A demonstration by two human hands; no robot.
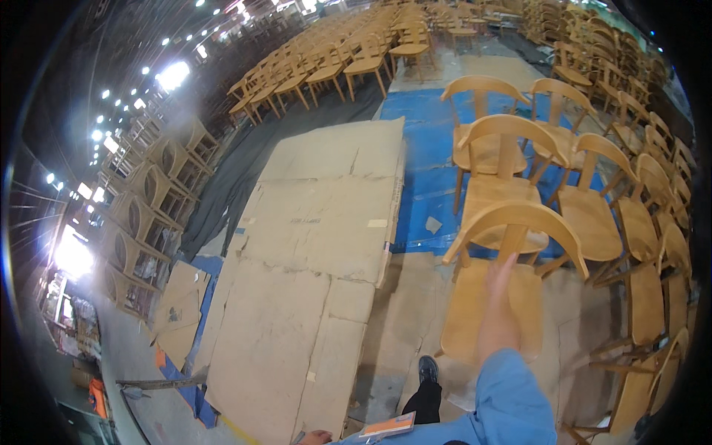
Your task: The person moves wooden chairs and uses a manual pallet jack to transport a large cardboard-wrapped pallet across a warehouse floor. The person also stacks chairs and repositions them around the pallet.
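Observation:
My right arm in a blue sleeve reaches forward to the nearest light wooden chair, which has a curved top rail and a flat seat. At the foot of its back slat, my right hand appears closed on the chair; part of the fingers is hidden. Only a bit of my left hand shows at the lower edge, beside a large cardboard-covered surface, and its fingers are mostly cut off. A flat orange-and-white item lies against my blue top, apart from both hands.
More wooden chairs stand close ahead and to the right, partly on blue sheeting. Rows of chairs fill the far floor. Stacked chair frames line the left. My dark shoe is beside the nearest chair.

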